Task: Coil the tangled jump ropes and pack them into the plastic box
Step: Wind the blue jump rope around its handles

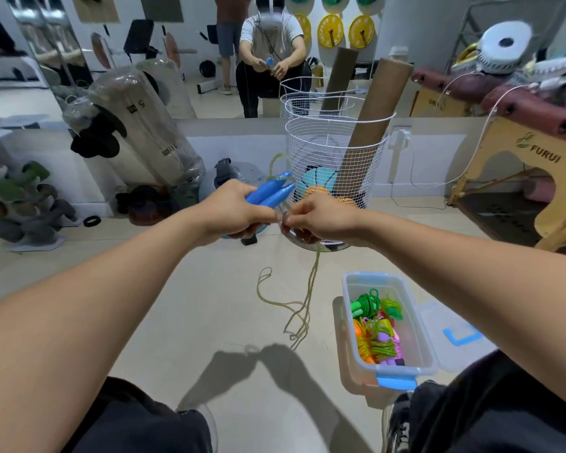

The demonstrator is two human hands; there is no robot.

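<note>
The left hand (232,207) grips both blue handles (268,192) together mid-frame, so the yellow-green rope (303,308) hangs loose for winding. The right hand (321,217) pinches that rope — the plastic box (419,325) waits lower right, already holding coiled ropes (374,325).

The plastic box (420,335) stands on the floor (209,295) to the right, with coiled jump ropes (374,325) inside and its lid (451,335) just beside it on the right. Behind it stands a wire basket (334,165), before the wall mirror (209,60).
</note>
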